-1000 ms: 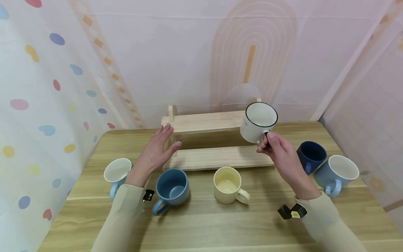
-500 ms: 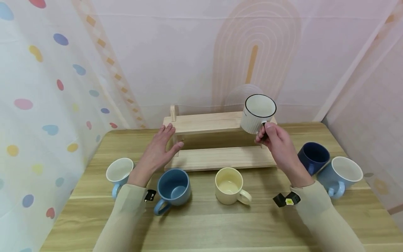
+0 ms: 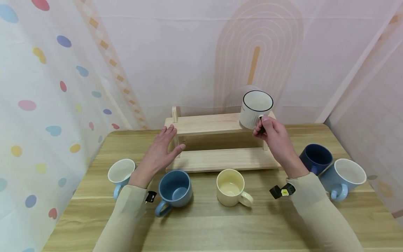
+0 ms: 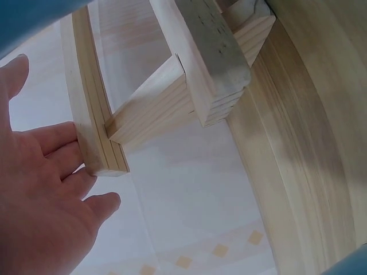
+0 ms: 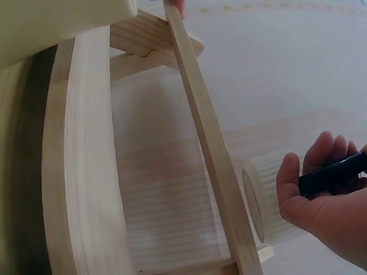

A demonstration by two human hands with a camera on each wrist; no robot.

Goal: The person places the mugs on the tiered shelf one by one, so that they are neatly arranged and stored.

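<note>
In the head view, my right hand grips the dark handle of a white ribbed mug with a black rim. The mug is upright at the right end of the top board of a two-tier wooden shelf. From the right wrist view, the mug's base is right by the top board, with the thumb and curled fingers round the black handle. My left hand has its fingers extended at the shelf's left end. In the left wrist view, its fingertips meet the edge of the upper board.
In front of the shelf stand a blue mug and a pale yellow mug. Beside the left wrist is a light blue mug. A navy mug and another light blue mug stand close together at right. A patterned curtain hangs behind.
My right hand has carried the white mug back and slightly left, from in front of the shelf to its top board. My left hand has stayed at the shelf's left end.
</note>
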